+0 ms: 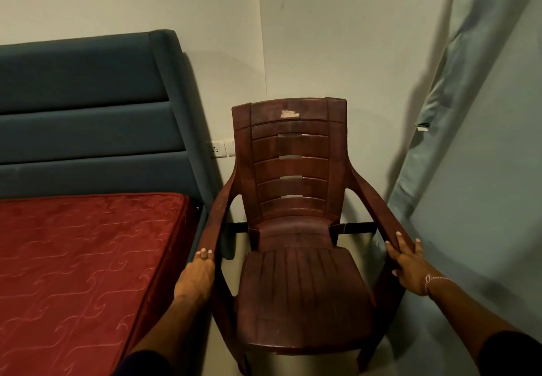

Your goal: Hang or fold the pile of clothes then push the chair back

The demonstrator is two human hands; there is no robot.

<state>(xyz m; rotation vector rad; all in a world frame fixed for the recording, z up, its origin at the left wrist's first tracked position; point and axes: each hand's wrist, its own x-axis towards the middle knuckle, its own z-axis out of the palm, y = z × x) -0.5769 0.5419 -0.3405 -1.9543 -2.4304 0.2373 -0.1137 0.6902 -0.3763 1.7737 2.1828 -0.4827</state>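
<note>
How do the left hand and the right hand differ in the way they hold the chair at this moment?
The left hand holds the chair's armrest on the bed side with its fingers bunched close together; the right hand holds the armrest on the curtain side with fingers spread along it. The right wrist wears a bracelet; the left wrist is bare. Both grip an armrest near its front end, at about the same height.

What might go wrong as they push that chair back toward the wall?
The left hand grips the chair arm close beside the bed, so fingers could get pinched. The chair may scrape the headboard. On the right, it might catch the hanging cloth.
</note>
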